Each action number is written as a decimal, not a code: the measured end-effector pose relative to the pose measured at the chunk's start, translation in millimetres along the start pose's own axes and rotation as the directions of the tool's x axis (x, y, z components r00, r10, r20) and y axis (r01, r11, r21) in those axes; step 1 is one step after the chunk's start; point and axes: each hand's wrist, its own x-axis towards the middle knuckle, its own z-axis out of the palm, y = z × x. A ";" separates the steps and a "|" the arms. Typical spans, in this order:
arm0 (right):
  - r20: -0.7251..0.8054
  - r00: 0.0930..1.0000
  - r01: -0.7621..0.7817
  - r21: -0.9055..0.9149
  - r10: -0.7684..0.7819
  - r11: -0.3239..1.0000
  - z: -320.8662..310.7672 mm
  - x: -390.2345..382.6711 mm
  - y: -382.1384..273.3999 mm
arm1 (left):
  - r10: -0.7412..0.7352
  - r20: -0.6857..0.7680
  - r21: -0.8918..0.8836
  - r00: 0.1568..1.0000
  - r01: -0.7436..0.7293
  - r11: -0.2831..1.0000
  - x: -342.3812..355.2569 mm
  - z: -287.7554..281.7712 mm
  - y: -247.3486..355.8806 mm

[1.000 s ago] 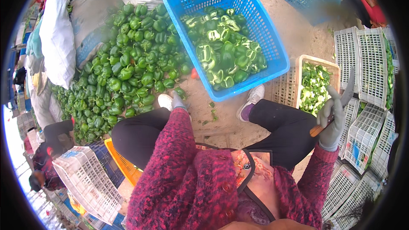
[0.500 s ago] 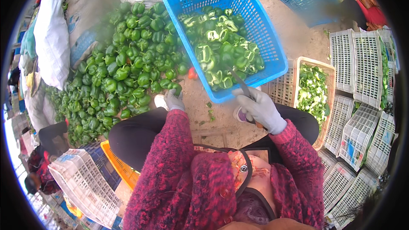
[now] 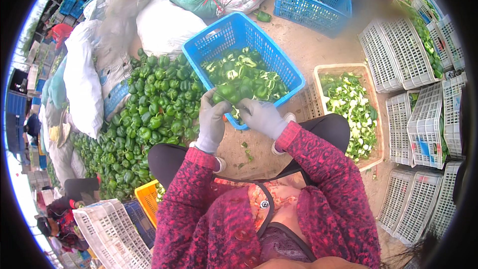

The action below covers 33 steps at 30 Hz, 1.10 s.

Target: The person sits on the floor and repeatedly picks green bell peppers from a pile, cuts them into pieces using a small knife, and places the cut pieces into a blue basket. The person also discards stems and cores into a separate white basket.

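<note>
Near side of blue crate (image 3: 269,50): left hand (image 3: 211,125) grips green pepper (image 3: 225,91); right hand (image 3: 263,117) curled, contents unclear. Likely cutting; needs steady hold.

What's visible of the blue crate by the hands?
The blue crate looks plastic: rectangular, open-topped, slotted walls, handle opening at far end. It sits diagonally, partly filled with cut green peppers. Whole peppers pile along its left. Left hand and right hand hide parts of its near rim; contact is unclear.
</note>
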 end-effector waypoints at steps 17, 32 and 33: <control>0.157 0.967 -0.207 0.041 0.198 0.978 19.4 40.4 52.2 | -0.017 -0.024 -0.167 1.000 0.013 0.986 59.6 -0.7 -72.8; 0.178 0.923 -0.377 0.607 0.342 0.700 -37.4 41.3 75.0 | -0.144 0.186 0.031 0.972 0.140 0.990 60.9 11.5 -58.9; 0.231 0.891 -0.441 0.649 0.392 0.620 -37.1 41.6 80.1 | -0.144 0.194 0.000 0.970 0.147 0.989 62.7 10.5 -64.0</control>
